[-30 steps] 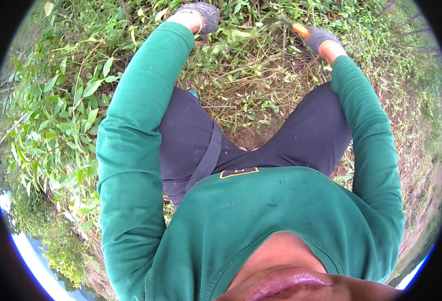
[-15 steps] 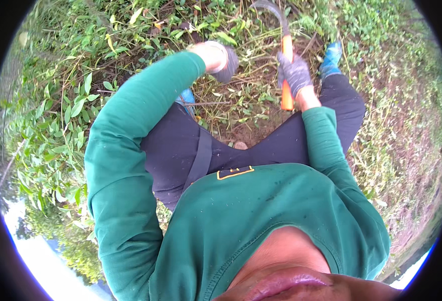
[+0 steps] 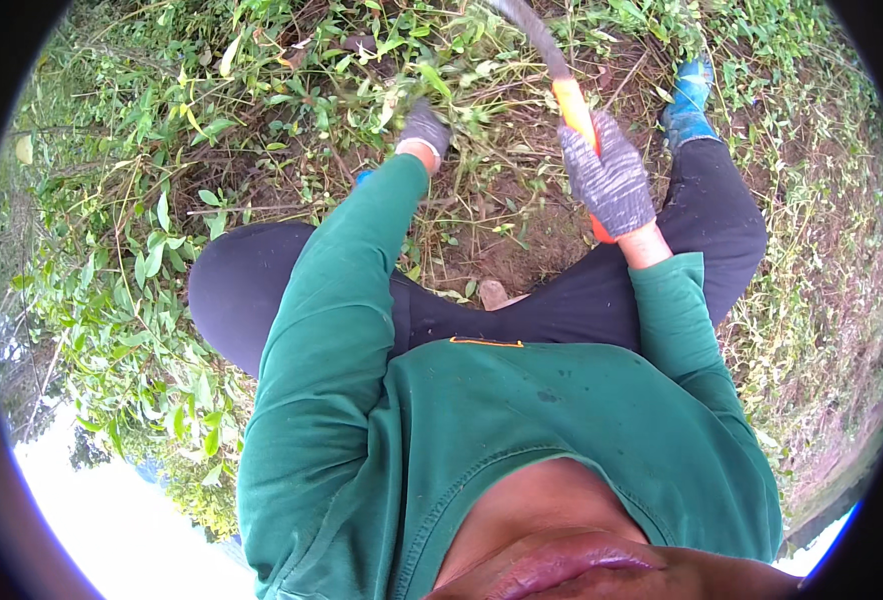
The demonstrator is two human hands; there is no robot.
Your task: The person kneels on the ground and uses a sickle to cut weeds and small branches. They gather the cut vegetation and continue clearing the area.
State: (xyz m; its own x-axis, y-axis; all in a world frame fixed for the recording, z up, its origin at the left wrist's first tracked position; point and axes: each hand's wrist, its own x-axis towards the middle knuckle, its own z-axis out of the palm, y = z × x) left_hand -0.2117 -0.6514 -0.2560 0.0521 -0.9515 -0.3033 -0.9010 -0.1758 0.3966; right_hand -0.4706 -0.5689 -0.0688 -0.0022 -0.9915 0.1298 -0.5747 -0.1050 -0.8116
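My right hand (image 3: pixel 609 175), in a grey knitted glove, is wrapped round the orange handle (image 3: pixel 574 105) of a sickle. Its curved dark blade (image 3: pixel 533 30) points up and to the left, and the tip runs close to the top edge of the view. My left hand (image 3: pixel 424 130), gloved too, is closed at a bunch of green weeds (image 3: pixel 393 105) to the left of the sickle. Leaves around those fingers are smeared by motion and partly hide the grip.
Low weeds and cut stems cover the brown soil (image 3: pixel 531 235) between my legs. Leafy plants (image 3: pixel 151 240) grow thickly on the left. A blue boot (image 3: pixel 689 105) stands at the right, below my dark trouser leg (image 3: pixel 716 200). A pale stone-like lump (image 3: pixel 493 294) lies near my lap.
My left hand has moved left and turned into the weeds. My right hand has come slightly nearer and to the right, the sickle now leaning more to the left.
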